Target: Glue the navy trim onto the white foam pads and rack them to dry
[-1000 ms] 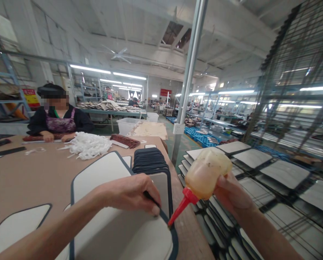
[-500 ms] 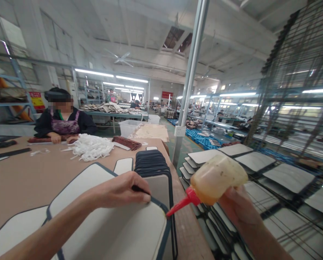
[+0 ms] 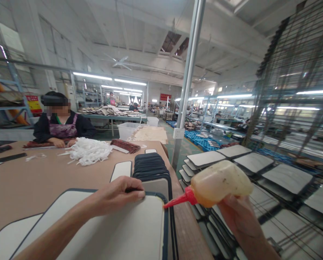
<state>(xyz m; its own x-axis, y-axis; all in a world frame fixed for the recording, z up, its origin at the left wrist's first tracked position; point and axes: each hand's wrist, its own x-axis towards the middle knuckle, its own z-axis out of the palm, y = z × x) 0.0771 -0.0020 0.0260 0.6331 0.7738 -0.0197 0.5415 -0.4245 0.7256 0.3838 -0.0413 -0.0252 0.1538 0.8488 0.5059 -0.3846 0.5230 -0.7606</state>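
Our right hand squeezes the soft glue bottle while our left hand pins the stiff, light panel at its edge.

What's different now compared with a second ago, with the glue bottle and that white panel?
The bottle in the right hand has tipped from steeply nose-down to almost level, its red nozzle following the panel's dark edge to the far corner. The left hand slid along that edge of the panel. Both grips are unchanged; the co-worker stays seated.
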